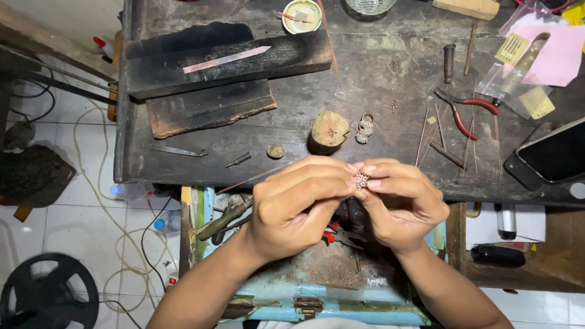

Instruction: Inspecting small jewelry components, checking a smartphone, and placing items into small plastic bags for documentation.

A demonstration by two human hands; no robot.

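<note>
Filigree bead [361, 180], small, silvery openwork: pinched between fingertips of left hand [298, 204] and right hand [402, 204], both closed on it, above the bench [378, 91] edge. Step judged: fine shaping by finger; next move likely needs light, even pressure.

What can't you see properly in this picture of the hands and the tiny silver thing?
- Small silvery piece: head view, mostly covered by the fingertips of the left hand and right hand; its pattern is too small to make out.
- Phone: cut off by the right edge.
- Drawer contents: hidden under both hands.
- Glass jar: cut off by the top edge.
</note>
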